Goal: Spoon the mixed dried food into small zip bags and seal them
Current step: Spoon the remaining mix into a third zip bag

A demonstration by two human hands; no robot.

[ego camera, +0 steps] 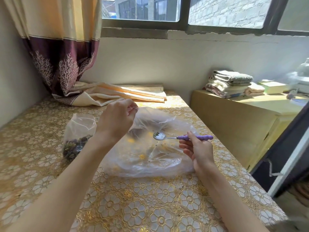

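Note:
A large clear plastic bag (155, 158) lies crumpled on the gold floral tablecloth (150, 206), almost empty with a few crumbs inside. My left hand (117, 119) pinches its upper rim and lifts it. My right hand (197, 148) holds a metal spoon with a purple handle (194, 137); the bowl (159, 136) hovers over the big bag with a few dark bits in it. A small zip bag (78, 136) stands to the left, its mouth open, with dark mixed dried food at the bottom.
A cream and maroon curtain (63, 52) hangs at the back left, its hem piled on the table (120, 94). To the right stands a yellow cabinet (234, 118) with folded towels (230, 82). A dark door frame (284, 156) lies at the right edge.

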